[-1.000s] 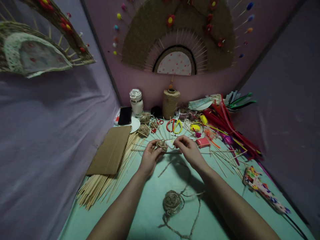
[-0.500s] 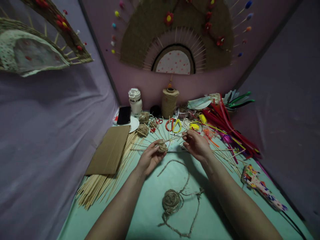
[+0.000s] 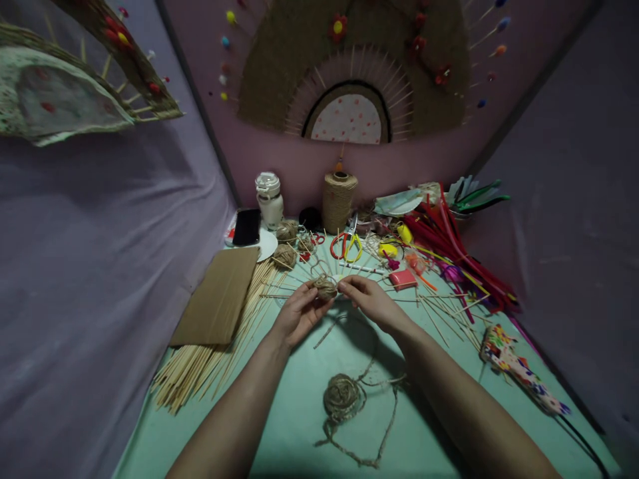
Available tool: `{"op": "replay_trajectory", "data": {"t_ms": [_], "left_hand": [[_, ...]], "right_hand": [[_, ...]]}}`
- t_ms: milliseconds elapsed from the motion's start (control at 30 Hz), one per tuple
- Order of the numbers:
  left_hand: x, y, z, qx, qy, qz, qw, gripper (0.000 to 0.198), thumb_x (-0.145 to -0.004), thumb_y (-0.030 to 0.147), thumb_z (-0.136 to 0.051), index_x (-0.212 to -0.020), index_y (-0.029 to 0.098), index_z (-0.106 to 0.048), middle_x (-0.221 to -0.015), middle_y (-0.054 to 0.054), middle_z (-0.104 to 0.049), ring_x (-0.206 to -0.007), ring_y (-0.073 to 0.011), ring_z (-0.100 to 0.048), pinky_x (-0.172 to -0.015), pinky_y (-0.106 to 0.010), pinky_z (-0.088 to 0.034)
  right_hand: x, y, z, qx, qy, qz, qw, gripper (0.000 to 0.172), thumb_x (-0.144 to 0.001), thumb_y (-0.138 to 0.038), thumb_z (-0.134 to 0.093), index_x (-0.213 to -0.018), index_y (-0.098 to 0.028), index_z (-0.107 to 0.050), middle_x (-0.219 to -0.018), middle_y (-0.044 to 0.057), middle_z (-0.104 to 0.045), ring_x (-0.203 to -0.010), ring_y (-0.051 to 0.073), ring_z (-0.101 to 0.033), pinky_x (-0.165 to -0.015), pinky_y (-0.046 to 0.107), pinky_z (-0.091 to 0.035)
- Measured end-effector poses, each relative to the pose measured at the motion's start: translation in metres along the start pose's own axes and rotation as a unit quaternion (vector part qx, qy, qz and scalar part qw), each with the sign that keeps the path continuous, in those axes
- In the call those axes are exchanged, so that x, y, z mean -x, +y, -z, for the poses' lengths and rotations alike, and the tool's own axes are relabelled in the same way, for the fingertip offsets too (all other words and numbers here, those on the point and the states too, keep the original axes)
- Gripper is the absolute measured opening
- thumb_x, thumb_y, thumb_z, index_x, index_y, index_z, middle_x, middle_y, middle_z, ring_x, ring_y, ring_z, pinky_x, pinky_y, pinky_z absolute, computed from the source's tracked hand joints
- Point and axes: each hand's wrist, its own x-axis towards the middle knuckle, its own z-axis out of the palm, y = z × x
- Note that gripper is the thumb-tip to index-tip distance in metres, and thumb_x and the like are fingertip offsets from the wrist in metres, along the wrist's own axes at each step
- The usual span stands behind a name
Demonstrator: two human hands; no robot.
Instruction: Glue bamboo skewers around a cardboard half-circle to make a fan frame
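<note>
My left hand is closed around a small ball of jute twine, with the thumb on its near side. Close against the ball's right side, my right hand has thumb and forefinger pinched together at the twine. A thin loop of twine stands up over the ball. Behind both hands, thin sticks fan out on the table, their centre partly hidden. Nearer to me lies a bigger ball of twine, its loose braided length curling over the green cloth.
To the left, a cardboard piece lies on a bundle of wooden sticks. At the back stand a white bottle, a twine spool and scissors. On the right are red pipe cleaners and a patterned glue gun.
My right hand has come left and down to the ball, where before it held the strand stretched out. A pink-red block on the right is now uncovered. My left hand stays nearly in place.
</note>
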Motion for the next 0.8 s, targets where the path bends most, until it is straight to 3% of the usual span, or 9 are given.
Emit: {"op": "replay_trajectory", "data": {"t_ms": [233,333,567,800], "left_hand": [[0.002,-0.003,0.002,-0.054,0.023,0.020,0.998,0.039,-0.067,0.020,-0.081,-0.101,0.016,-0.060,-0.099,-0.006,-0.067,-0.083,-0.0135,-0.065,-0.075,-0.026,-0.056],[0.001,-0.002,0.002,-0.076,0.033,0.028,0.996,0.042,-0.065,0.022,-0.082,-0.100,0.016,-0.061,-0.095,-0.004,-0.067,-0.079,-0.0121,-0.064,-0.073,-0.024,-0.054],[0.000,0.003,0.001,-0.080,0.026,0.038,0.996,0.036,-0.071,0.013,-0.070,-0.105,0.015,-0.061,-0.092,-0.005,-0.066,-0.076,-0.0118,-0.062,-0.069,-0.023,-0.053],[-0.008,0.018,0.008,0.028,0.059,0.006,0.998,0.029,-0.072,0.013,-0.051,-0.099,0.011,-0.061,-0.085,-0.009,-0.062,-0.071,-0.0124,-0.058,-0.058,-0.019,-0.049]], "right_hand": [[0.000,-0.001,-0.003,-0.231,-0.009,-0.098,0.968,0.021,-0.066,-0.031,-0.077,-0.067,-0.017,-0.062,-0.064,-0.002,-0.059,-0.056,0.008,-0.050,-0.048,0.018,-0.038],[-0.004,-0.005,0.004,-0.288,0.001,-0.093,0.953,0.018,-0.068,-0.030,-0.074,-0.070,-0.018,-0.061,-0.071,0.000,-0.063,-0.059,0.009,-0.055,-0.049,0.018,-0.044],[-0.014,-0.008,0.029,-0.383,0.073,-0.066,0.919,0.016,-0.072,-0.026,-0.071,-0.066,-0.019,-0.058,-0.064,-0.001,-0.061,-0.057,0.007,-0.056,-0.052,0.016,-0.050],[-0.014,-0.015,0.061,-0.409,0.139,0.019,0.902,0.022,-0.068,-0.026,-0.071,-0.068,-0.021,-0.050,-0.062,-0.006,-0.054,-0.051,0.006,-0.048,-0.043,0.016,-0.039]]}}
